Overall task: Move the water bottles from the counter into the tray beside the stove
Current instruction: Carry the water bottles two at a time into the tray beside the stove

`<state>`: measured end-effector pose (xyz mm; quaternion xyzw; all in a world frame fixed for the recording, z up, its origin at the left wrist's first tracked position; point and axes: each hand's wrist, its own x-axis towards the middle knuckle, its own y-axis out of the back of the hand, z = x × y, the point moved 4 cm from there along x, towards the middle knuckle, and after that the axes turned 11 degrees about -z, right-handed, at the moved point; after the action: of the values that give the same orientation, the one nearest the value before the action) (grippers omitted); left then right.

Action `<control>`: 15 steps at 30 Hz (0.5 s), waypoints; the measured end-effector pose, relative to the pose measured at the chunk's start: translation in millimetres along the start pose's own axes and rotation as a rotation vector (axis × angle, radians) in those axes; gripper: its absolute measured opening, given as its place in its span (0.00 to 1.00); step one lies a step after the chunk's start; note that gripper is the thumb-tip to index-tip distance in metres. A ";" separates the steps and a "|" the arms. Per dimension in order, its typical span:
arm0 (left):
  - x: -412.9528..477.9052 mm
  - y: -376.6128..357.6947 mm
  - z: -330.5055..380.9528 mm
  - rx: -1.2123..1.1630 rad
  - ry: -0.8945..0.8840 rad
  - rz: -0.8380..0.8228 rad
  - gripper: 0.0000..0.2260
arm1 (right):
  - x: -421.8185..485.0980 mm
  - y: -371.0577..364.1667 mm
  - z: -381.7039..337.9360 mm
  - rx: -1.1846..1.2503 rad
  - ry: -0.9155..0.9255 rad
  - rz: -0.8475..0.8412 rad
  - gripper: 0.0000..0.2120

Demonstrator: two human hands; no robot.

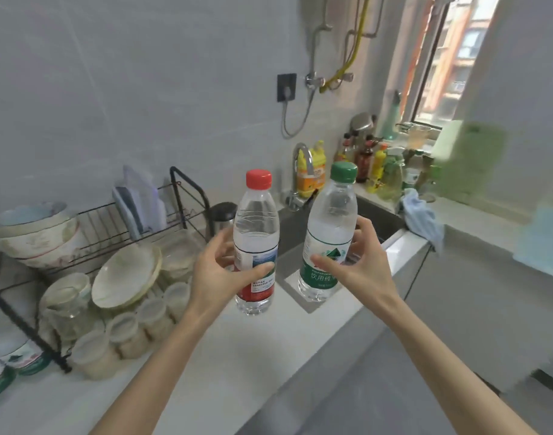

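Observation:
My left hand [218, 271] grips a clear water bottle with a red cap and red label [256, 233], held upright in the air above the white counter [206, 356]. My right hand [360, 262] grips a second clear bottle with a green cap and green label [330, 227], tilted slightly to the right, above the corner of the sink [382, 221]. The two bottles are side by side and apart. Two more green-labelled bottles [5, 368] lie at the far left edge, partly cut off. No tray or stove is in view.
A black wire dish rack [118, 233] with bowls, plates and several cups fills the left counter. Behind the bottles are a faucet [302, 164], a yellow detergent jug [313, 174] and several condiment bottles [372, 161]. A blue cloth [422, 221] hangs over the sink's edge.

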<state>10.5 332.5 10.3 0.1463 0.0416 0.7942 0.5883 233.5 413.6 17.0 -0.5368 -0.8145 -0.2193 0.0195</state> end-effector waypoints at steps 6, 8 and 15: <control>54.5 -146.6 30.9 -0.040 -0.061 -0.179 0.33 | -22.9 142.2 31.8 -0.089 -0.047 0.190 0.32; 69.1 -201.9 44.1 -0.057 -0.081 -0.232 0.34 | -31.8 192.4 43.7 -0.123 -0.064 0.243 0.32; 106.3 -374.7 86.2 -0.152 -0.154 -0.445 0.33 | -68.4 344.2 80.4 -0.220 -0.126 0.427 0.34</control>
<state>352.1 538.0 22.7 0.1490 -0.0323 0.6325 0.7594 582.8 497.4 41.9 -0.7083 -0.6534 -0.2635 -0.0439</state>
